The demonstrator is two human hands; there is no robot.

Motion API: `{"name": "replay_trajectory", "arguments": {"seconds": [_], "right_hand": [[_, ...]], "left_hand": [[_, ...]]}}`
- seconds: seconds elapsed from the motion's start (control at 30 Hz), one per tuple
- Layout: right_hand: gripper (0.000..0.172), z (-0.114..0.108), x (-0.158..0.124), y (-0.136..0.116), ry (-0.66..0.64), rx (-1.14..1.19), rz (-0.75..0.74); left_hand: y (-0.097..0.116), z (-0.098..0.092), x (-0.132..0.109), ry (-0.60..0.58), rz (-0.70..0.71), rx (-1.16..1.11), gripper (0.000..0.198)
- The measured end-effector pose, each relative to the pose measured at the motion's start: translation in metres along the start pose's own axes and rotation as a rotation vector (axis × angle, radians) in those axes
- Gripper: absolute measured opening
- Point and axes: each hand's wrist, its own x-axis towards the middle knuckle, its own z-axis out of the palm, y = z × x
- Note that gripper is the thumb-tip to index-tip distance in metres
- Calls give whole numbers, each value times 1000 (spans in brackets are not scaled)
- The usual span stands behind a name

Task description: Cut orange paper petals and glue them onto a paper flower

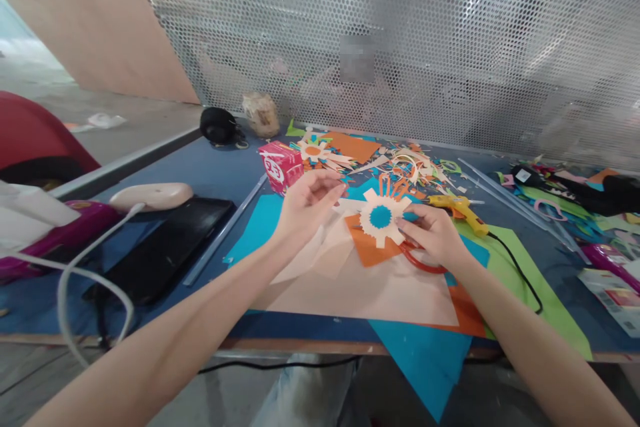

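Note:
A cream paper cutout [371,223] with square tabs round its edge and a blue centre [381,217] is pinched at its right side by my right hand [431,232]. To the left of the cutout, my left hand [311,201] is raised with its fingers curled and the thumb near the fingertips; whether something small is between them is too small to tell. Orange sheet [373,255] and a large cream sheet [360,297] lie below the hands. Red scissors handles [425,265] show under my right hand.
Paper scraps [415,163] spread behind the hands. A yellow glue gun [463,210] lies at right on green paper [530,273]. A pink box [281,167], a black phone-like slab [167,250] and a white cable [65,287] are at left. Perforated metal [300,27] stands behind.

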Motion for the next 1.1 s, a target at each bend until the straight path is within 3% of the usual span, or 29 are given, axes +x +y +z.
{"name": "replay_trajectory", "arguments": {"seconds": [0.17,0.37,0.7,1.1], "right_hand": [[19,0,-1,-1,-29,-120,-34],[18,2,-2,-1,-35,-202,-88],[18,2,-3,-3,-25,-294,-178],[18,2,-3,-2,-34,-291,-178]], "left_hand": [[-6,5,-5,-143,-98,-58,28],[-5,6,-5,-126,-232,-172,35],[-15,1,-5,-169,-197,-122,29],[-10,3,-8,-195,-97,-3,29]]}}
